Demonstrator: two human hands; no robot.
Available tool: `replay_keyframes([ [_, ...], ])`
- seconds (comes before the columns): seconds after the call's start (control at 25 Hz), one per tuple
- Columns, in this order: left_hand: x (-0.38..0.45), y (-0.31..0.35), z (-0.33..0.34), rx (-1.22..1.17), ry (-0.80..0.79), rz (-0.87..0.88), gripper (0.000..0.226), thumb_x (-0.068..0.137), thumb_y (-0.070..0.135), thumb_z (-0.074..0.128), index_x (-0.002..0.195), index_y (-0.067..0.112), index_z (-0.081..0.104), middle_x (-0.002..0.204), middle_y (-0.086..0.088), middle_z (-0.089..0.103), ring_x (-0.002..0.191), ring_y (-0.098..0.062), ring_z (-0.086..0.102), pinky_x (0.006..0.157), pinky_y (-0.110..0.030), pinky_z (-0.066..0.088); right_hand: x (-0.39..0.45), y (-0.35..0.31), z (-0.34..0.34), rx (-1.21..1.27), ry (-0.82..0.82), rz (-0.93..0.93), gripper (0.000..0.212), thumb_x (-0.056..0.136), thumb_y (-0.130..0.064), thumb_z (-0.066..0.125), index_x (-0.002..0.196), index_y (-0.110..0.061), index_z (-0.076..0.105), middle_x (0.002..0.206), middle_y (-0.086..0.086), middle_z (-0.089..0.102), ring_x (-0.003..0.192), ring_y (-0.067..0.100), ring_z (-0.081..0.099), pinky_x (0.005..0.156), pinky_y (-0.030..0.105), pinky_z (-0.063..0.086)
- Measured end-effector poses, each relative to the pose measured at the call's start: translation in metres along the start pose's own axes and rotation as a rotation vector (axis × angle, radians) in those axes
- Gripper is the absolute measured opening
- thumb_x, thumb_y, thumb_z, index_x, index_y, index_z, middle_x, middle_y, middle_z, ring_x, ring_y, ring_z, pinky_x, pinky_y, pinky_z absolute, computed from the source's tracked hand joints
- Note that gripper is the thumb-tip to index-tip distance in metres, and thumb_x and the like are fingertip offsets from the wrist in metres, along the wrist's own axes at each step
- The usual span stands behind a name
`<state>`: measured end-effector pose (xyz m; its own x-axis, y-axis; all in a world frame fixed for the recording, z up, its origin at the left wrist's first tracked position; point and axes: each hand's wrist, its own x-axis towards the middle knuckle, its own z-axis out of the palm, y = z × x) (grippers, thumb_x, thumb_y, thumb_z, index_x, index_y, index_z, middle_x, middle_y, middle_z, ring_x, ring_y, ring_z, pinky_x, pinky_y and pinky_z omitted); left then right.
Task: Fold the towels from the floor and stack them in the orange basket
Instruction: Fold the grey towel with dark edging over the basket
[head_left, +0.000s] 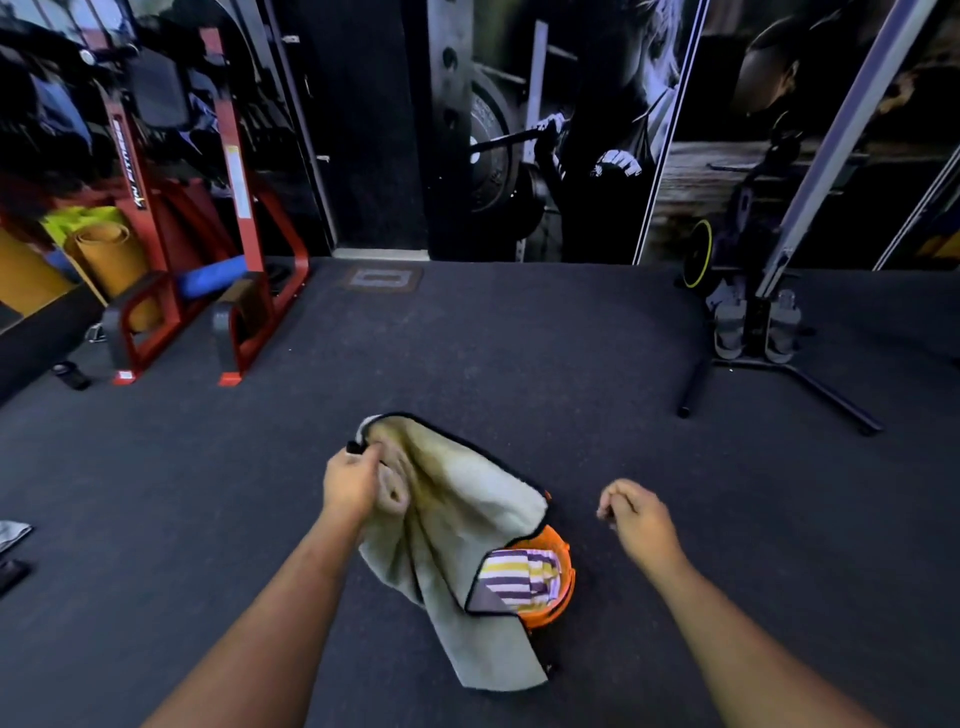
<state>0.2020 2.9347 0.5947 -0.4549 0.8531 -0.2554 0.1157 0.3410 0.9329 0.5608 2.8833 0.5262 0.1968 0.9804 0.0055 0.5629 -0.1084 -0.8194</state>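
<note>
While bunched in the left grip (358, 480), beige towel (467, 519) draped over orange basket (558, 587); right grip (636, 514) loosely curled, empty.

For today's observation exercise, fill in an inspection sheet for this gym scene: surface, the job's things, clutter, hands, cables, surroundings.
Surface: dark speckled gym floor.
Job's things: beige towel with dark edging held up, hanging in front of the orange basket; striped towel already inside the basket.
Clutter: grey cloth and a dark object at the left edge.
Hands: left hand grips the beige towel's upper edge; right hand loosely curled, holds nothing.
Cables: nothing seen.
Surroundings: red rack, rolled mats, grey-footed stand, gym wall mural.
</note>
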Motion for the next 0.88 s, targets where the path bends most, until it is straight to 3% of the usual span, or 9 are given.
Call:
replay_keyframes([
  [0.12, -0.023, -0.001, 0.026, 0.274, -0.424, 0.189, 0.029, 0.089, 0.024, 0.074, 0.066, 0.018, 0.057, 0.058, 0.004, 0.058, 0.058, -0.012, 0.054, 0.063, -0.032, 0.043, -0.010, -0.047, 0.023, 0.144, -0.211, -0.118, 0.030, 0.093, -0.015, 0.069, 0.105, -0.043, 0.065, 0.112, -0.012, 0.067, 0.105, 0.000, 0.060, 0.099, 0.037, 0.051],
  [0.2, -0.035, 0.007, 0.037, 0.434, -0.657, 0.368, 0.028, 0.090, 0.023, 0.075, 0.066, 0.021, 0.059, 0.056, 0.011, 0.057, 0.055, -0.003, 0.051, 0.062, -0.030, 0.043, -0.011, -0.072, 0.036, 0.064, -0.347, -0.255, 0.063, 0.087, -0.034, 0.079, 0.142, -0.040, 0.049, 0.145, -0.017, 0.045, 0.134, -0.006, 0.040, 0.115, 0.019, 0.034],
  [0.32, -0.039, 0.021, 0.036, 0.582, -0.844, 0.572, 0.023, 0.085, 0.036, 0.075, 0.072, 0.020, 0.065, 0.061, 0.010, 0.058, 0.058, -0.001, 0.050, 0.060, -0.025, 0.042, -0.008, -0.091, 0.038, -0.069, -0.411, -0.400, 0.050, 0.085, -0.038, 0.077, 0.131, -0.027, 0.060, 0.126, -0.019, 0.059, 0.117, -0.010, 0.048, 0.100, 0.016, 0.040],
  [0.4, -0.035, 0.024, 0.027, 0.532, -0.801, 0.597, 0.032, 0.078, 0.044, 0.070, 0.079, 0.012, 0.069, 0.067, 0.004, 0.061, 0.063, -0.005, 0.053, 0.062, -0.027, 0.044, -0.009, -0.088, 0.035, -0.127, -0.458, -0.356, 0.015, 0.088, -0.028, 0.073, 0.088, -0.018, 0.061, 0.078, -0.014, 0.057, 0.074, -0.002, 0.052, 0.068, 0.024, 0.041],
  [0.44, -0.033, 0.024, 0.022, 0.458, -0.741, 0.570, 0.032, 0.079, 0.040, 0.071, 0.080, 0.008, 0.068, 0.068, 0.003, 0.061, 0.065, -0.006, 0.053, 0.063, -0.029, 0.044, -0.011, -0.081, 0.033, -0.190, -0.465, -0.322, 0.019, 0.090, -0.028, 0.070, 0.079, -0.022, 0.055, 0.069, -0.013, 0.053, 0.067, 0.001, 0.050, 0.062, 0.026, 0.038],
  [0.56, -0.025, 0.020, 0.010, 0.162, -0.424, 0.417, 0.022, 0.087, 0.024, 0.072, 0.081, 0.003, 0.068, 0.071, -0.001, 0.063, 0.069, -0.011, 0.058, 0.069, -0.032, 0.047, -0.022, -0.045, 0.028, -0.383, -0.430, -0.209, 0.022, 0.088, -0.046, 0.049, 0.082, -0.025, 0.055, 0.082, -0.001, 0.066, 0.082, 0.022, 0.065, 0.068, 0.038, 0.046],
  [0.64, -0.016, 0.012, 0.006, 0.020, -0.258, 0.230, 0.015, 0.092, 0.020, 0.071, 0.085, 0.006, 0.071, 0.077, -0.006, 0.072, 0.077, -0.019, 0.068, 0.077, -0.038, 0.054, -0.026, -0.027, 0.027, -0.080, -0.277, 0.021, 0.024, 0.093, -0.033, 0.051, 0.097, -0.017, 0.068, 0.095, 0.013, 0.071, 0.096, 0.033, 0.067, 0.076, 0.038, 0.047],
  [0.76, -0.013, -0.005, 0.009, -0.113, -0.273, -0.061, 0.017, 0.091, 0.019, 0.073, 0.103, 0.007, 0.071, 0.096, -0.017, 0.077, 0.094, -0.036, 0.074, 0.087, -0.051, 0.059, -0.025, -0.038, 0.027, 0.404, -0.037, 0.296, 0.030, 0.093, -0.031, 0.055, 0.106, -0.005, 0.066, 0.085, -0.003, 0.063, 0.084, 0.016, 0.063, 0.074, 0.026, 0.046],
  [0.88, -0.037, -0.010, 0.029, -0.196, -0.379, -0.182, 0.031, 0.094, 0.010, 0.068, 0.121, 0.007, 0.054, 0.103, -0.018, 0.070, 0.089, -0.030, 0.070, 0.080, -0.044, 0.059, -0.024, -0.071, 0.035, 0.387, -0.127, 0.229, 0.013, 0.101, -0.009, 0.052, 0.097, -0.005, 0.064, 0.085, -0.004, 0.058, 0.083, 0.010, 0.054, 0.078, 0.023, 0.040],
])
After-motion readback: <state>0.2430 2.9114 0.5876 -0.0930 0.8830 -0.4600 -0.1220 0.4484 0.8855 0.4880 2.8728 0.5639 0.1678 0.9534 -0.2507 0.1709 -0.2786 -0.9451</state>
